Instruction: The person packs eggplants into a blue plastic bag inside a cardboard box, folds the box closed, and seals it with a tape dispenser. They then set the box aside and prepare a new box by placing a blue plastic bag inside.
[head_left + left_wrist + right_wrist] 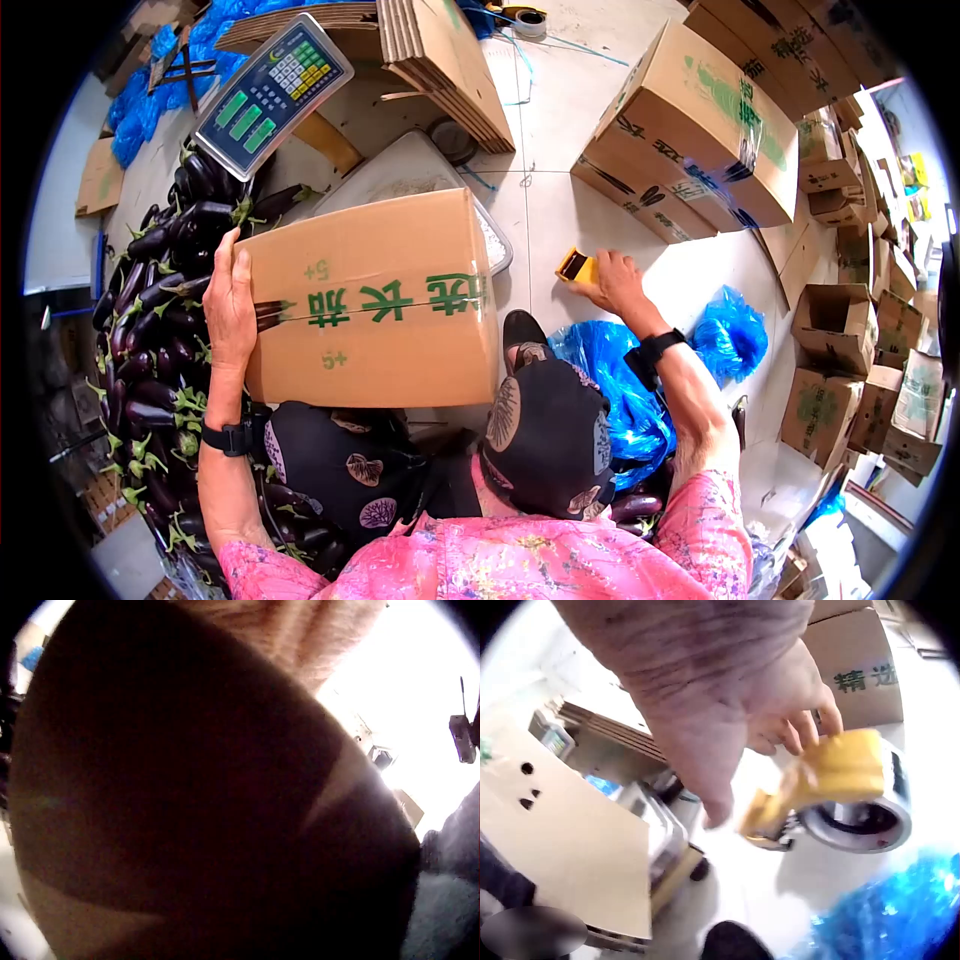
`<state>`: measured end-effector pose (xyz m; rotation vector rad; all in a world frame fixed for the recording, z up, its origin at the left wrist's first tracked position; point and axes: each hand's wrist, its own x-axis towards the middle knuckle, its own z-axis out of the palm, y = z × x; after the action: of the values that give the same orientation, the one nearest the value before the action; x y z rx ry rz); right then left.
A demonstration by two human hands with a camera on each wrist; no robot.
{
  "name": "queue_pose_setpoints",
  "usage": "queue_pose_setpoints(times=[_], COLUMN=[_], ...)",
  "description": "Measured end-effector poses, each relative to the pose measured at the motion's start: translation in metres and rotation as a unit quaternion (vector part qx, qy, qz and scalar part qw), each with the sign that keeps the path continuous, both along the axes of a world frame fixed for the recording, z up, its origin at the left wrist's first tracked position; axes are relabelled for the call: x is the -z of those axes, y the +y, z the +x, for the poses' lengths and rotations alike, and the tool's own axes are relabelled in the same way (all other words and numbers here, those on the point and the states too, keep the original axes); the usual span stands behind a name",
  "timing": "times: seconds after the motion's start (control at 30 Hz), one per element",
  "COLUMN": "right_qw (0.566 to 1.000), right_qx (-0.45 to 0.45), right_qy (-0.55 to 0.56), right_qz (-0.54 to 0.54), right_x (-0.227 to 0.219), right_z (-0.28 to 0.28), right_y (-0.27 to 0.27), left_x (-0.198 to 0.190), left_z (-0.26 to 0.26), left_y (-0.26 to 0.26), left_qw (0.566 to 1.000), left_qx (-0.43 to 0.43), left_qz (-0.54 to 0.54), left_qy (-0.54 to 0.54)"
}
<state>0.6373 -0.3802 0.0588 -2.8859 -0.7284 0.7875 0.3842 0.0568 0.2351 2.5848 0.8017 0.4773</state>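
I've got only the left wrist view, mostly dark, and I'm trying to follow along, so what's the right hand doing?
Observer: The right hand holds a yellow tape dispenser.
Operator: Is there any tape in it?
Observer: Yes, the right wrist view shows a roll in the dispenser.
Operator: And what's printed on the box by the left hand?
Observer: The box by the left hand has green characters across its upper face.

pink floral shirt (450, 558), black wrist straps (229, 438)
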Motion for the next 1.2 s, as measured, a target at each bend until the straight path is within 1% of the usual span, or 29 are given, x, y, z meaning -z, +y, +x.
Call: queue_pose_setpoints(times=[0.03,0.07,0.1,0.13,0.2,0.27,0.37,0.4,0.47,0.5,0.6,0.63,0.67,0.7,0.73,0.83,0.87,0.9,0.97,1.0,1.07,1.1,1.13,1.17,1.2], right_qw=[0.988,0.954,0.907,0.840,0.762,0.754,0.728,0.758,0.762,0.763,0.793,0.822,0.848,0.873,0.865,0.883,0.841,0.821,0.767,0.769,0.781,0.785,0.777,0.731,0.712], right_qx=[0.037,0.076,0.112,0.144,0.122,0.075,0.068,0.081,0.162,0.202,0.163,0.165,0.165,0.164,0.202,0.175,0.217,0.250,0.309,0.285,0.220,0.186,0.169,0.192,0.161], right_qy=[-0.016,-0.033,0.033,0.095,0.102,0.091,0.108,0.059,0.128,0.164,0.078,0.078,0.078,0.080,0.114,0.049,0.195,0.265,0.397,0.412,0.472,0.500,0.499,0.490,0.507], right_qz=[0.147,0.290,0.405,0.514,0.628,0.646,0.674,0.645,0.613,0.592,0.582,0.540,0.498,0.453,0.445,0.433,0.456,0.440,0.398,0.398,0.345,0.315,0.346,0.435,0.458], right_x=[0.005,0.011,-0.018,-0.062,-0.098,-0.112,-0.093,-0.069,-0.029,-0.022,-0.003,0.015,0.041,0.041,0.041,0.035,0.032,0.018,-0.022,-0.011,-0.027,-0.038,-0.064,-0.087,-0.092], right_z=[-0.002,-0.005,-0.010,-0.015,-0.030,-0.056,-0.037,-0.035,-0.038,-0.040,-0.034,-0.034,-0.036,-0.040,-0.043,-0.043,-0.035,-0.033,-0.028,-0.018,0.002,0.009,0.010,0.002,0.013], right_y=[0.009,0.021,0.046,0.079,0.130,0.173,0.187,0.190,0.194,0.195,0.192,0.189,0.186,0.186,0.185,0.187,0.188,0.188,0.189,0.189,0.185,0.183,0.178,0.180,0.184], left_x=[-0.003,-0.007,-0.010,-0.008,-0.009,-0.010,-0.010,-0.011,-0.008,-0.006,-0.010,-0.009,-0.005,-0.003,-0.003,0.003,0.002,0.007,0.024,0.024,0.025,0.028,0.031,0.033,0.031], left_z=[0.001,0.002,0.004,0.005,0.006,0.007,0.009,0.010,0.010,0.008,0.012,0.010,0.008,0.003,0.000,-0.014,-0.018,-0.024,-0.043,-0.047,-0.053,-0.058,-0.066,-0.076,-0.079], left_y=[-0.003,-0.007,-0.010,-0.009,-0.010,-0.012,-0.010,-0.011,-0.005,-0.005,-0.005,-0.002,0.002,0.004,0.005,0.021,0.034,0.051,0.094,0.098,0.100,0.100,0.099,0.098,0.090], left_qw=[1.000,0.999,0.998,0.998,0.998,0.998,0.999,0.999,0.999,0.999,0.996,0.997,0.998,0.998,0.998,0.997,0.997,0.994,0.984,0.982,0.977,0.966,0.952,0.936,0.887], left_qx=[-0.011,-0.021,-0.029,-0.029,-0.034,-0.041,-0.041,-0.042,-0.038,-0.038,-0.068,-0.063,-0.060,-0.059,-0.060,-0.075,-0.069,-0.096,-0.110,-0.105,-0.092,-0.098,-0.105,-0.111,-0.141], left_qz=[-0.014,-0.028,-0.043,-0.043,-0.039,-0.038,-0.020,-0.025,-0.010,-0.005,-0.045,-0.038,-0.030,-0.022,-0.026,-0.027,-0.021,-0.054,-0.133,-0.148,-0.182,-0.225,-0.267,-0.309,-0.414], left_qy=[0.008,0.017,0.025,0.021,0.024,0.024,0.017,0.021,0.013,0.011,0.028,0.022,0.015,0.011,0.006,-0.012,-0.009,-0.021,-0.032,-0.043,-0.063,-0.084,-0.106,-0.126,-0.148])
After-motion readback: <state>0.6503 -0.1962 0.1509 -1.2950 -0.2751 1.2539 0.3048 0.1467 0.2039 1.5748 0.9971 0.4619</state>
